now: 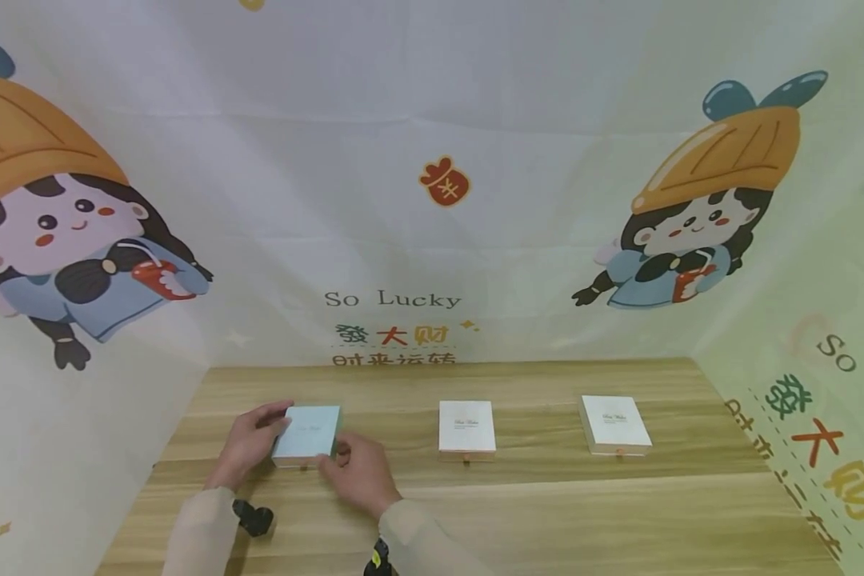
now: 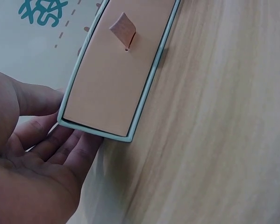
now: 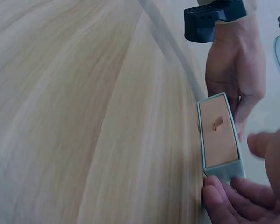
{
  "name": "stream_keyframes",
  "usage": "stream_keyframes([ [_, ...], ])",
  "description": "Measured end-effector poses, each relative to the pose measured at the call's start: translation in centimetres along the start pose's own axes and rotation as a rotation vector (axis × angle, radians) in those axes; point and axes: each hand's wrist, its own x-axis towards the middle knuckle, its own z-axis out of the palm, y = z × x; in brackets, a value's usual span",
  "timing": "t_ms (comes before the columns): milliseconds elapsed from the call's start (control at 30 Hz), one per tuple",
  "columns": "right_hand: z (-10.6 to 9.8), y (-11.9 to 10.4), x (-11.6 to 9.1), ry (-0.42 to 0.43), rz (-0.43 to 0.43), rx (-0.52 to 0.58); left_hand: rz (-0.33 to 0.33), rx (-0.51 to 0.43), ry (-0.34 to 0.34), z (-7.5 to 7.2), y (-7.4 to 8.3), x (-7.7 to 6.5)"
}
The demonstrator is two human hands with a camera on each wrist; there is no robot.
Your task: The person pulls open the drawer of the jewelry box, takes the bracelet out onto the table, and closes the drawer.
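A pale blue drawer box point(image 1: 308, 432) lies flat on the left part of the wooden table. Its pinkish-tan drawer front point(image 2: 107, 84) bears a small pull tab point(image 2: 124, 30) and sits flush inside the sleeve. My left hand point(image 1: 250, 442) holds the box's left side, thumb at the top edge and fingers along the side wall. At the opposite side is my right hand point(image 1: 366, 475). In the right wrist view its fingers point(image 3: 238, 201) touch the box's side, while the blurred thumb stands apart from it.
Two white drawer boxes stand in line to the right, one mid-table point(image 1: 466, 426) and one farther right point(image 1: 614, 424), both with small front tabs. Printed cloth walls point(image 1: 518, 240) enclose the wooden table point(image 1: 547, 512) at the back and sides.
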Motion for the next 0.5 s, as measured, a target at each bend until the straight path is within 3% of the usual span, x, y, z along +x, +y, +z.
stream_keyframes([
  [200, 0.53, -0.35, -0.03, 0.098, 0.04, -0.011, -0.004, 0.014, 0.0, -0.04, 0.02, -0.16],
  [500, 0.09, -0.9, 0.02, 0.104, 0.042, 0.044, 0.008, -0.003, -0.002, -0.01, -0.15, -0.07],
])
